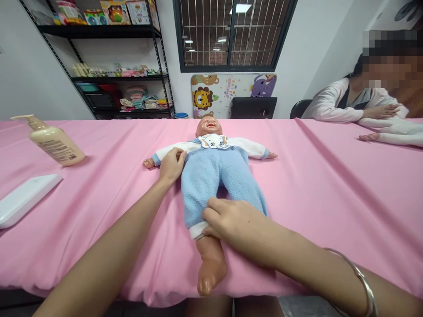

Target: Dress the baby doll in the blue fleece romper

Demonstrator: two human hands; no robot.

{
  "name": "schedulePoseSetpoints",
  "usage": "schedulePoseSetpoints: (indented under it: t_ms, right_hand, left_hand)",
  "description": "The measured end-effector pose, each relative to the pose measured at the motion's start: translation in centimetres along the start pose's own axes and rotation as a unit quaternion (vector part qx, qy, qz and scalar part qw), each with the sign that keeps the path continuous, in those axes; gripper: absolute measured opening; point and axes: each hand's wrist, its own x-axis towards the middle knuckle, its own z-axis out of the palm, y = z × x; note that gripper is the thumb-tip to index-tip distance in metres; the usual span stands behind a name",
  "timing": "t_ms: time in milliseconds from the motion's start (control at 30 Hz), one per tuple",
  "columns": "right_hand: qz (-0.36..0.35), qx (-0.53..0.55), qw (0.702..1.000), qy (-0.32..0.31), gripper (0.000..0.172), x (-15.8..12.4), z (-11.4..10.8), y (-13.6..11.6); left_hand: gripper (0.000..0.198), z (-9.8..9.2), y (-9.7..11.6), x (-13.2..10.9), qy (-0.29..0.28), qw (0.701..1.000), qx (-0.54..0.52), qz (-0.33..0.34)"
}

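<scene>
A baby doll [209, 127] lies on its back with its arms spread, its head away from me. It wears a white top with blue cuffs and fluffy light-blue trousers [201, 180]. My left hand [172, 165] is closed at the doll's side near the waist, fingertips pinching the edge of the clothing. Lower down, my right hand [231, 218] grips the trouser leg just above its white cuff [198, 230], with the thumb at the cuff. One bare doll foot [211, 273] sticks out below; the other lower leg is hidden behind my right hand.
Pink cloth [330, 198] covers the table. A pump bottle [57, 143] and a white flat object [28, 198] are at the left. Another person's sleeve [337, 101] rests at the far right edge. Behind stand a shelf rack [99, 31] and a black monitor [254, 108].
</scene>
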Motion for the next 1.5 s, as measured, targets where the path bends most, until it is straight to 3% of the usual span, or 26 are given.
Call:
schedulePoseSetpoints:
  t_ms: [133,233,500,567,633,733,800,867,933,1033,1133,1200,1300,1367,1433,1467,1500]
  right_hand:
    - [-0.088,-0.110,0.978,0.153,0.014,-0.5,2.1,-0.7]
    - [-0.119,-0.129,0.961,0.213,0.014,-1.1,2.4,-1.2]
    - [-0.158,-0.114,0.954,0.228,0.019,-2.5,2.2,-3.4]
    - [-0.149,-0.109,0.960,0.210,0.016,-2.2,2.0,-3.4]
    - [-0.142,-0.055,0.977,0.147,0.016,-1.6,1.2,-2.6]
    - [-0.082,0.108,0.990,0.033,0.018,0.1,-0.7,0.8]
    - [0.029,0.145,0.983,0.111,0.012,1.4,-1.2,4.0]
    - [0.158,0.099,0.966,0.177,0.047,2.4,-0.4,7.2]
    - [0.245,0.103,0.958,0.108,0.078,3.0,1.3,9.3]
    - [0.260,0.140,0.953,0.063,0.087,2.9,3.7,10.4]
    - [0.233,0.204,0.941,0.133,0.078,2.6,4.9,10.7]
    - [0.252,0.270,0.901,0.226,0.076,2.6,5.5,11.3]
    - [0.368,0.377,0.768,0.364,0.077,3.0,6.4,13.0]
    - [0.406,0.441,0.694,0.399,0.070,3.3,7.0,14.0]
    - [0.399,0.491,0.654,0.414,0.069,3.6,7.0,14.5]
    - [0.364,0.524,0.657,0.402,0.069,3.7,6.7,14.5]
    - [0.335,0.540,0.660,0.402,0.066,3.7,6.2,14.3]
  left_hand:
    - [0.018,0.1,0.1,-0.1,-0.020,1.000,-0.006,0.008]
    - [0.020,0.2,0.1,-0.1,-0.031,0.999,0.004,0.023]
    - [0.031,0.5,-0.1,0.3,-0.012,0.995,0.089,0.037]
    - [0.038,0.4,-0.1,0.4,-0.017,0.995,0.092,0.041]
    - [0.043,0.3,0.0,0.4,-0.029,0.996,0.077,0.045]
    - [0.046,0.1,0.1,0.5,-0.066,0.997,0.006,0.051]
    - [0.043,-0.1,0.0,0.7,-0.080,0.994,-0.067,0.042]
    - [0.036,-0.3,-0.1,0.8,-0.048,0.993,-0.104,0.012]
    - [0.030,-0.3,-0.2,0.9,-0.008,0.999,-0.050,-0.014]
    - [0.027,0.0,-0.3,0.8,-0.017,0.995,0.094,-0.018]
    - [0.019,0.1,-0.5,0.4,-0.027,0.997,0.054,-0.047]
    - [0.016,0.0,-0.5,0.3,-0.012,0.995,-0.016,-0.103]
    - [0.025,-0.3,0.0,0.2,-0.002,0.983,-0.075,-0.167]
    - [0.030,-0.3,0.9,-0.2,-0.015,0.977,-0.121,-0.177]
    - [0.028,-0.2,2.0,-1.2,-0.033,0.968,-0.177,-0.172]
    - [0.027,-0.1,2.5,-1.8,-0.042,0.960,-0.216,-0.174]
    - [0.030,-0.1,2.9,-2.3,-0.047,0.929,-0.289,-0.225]
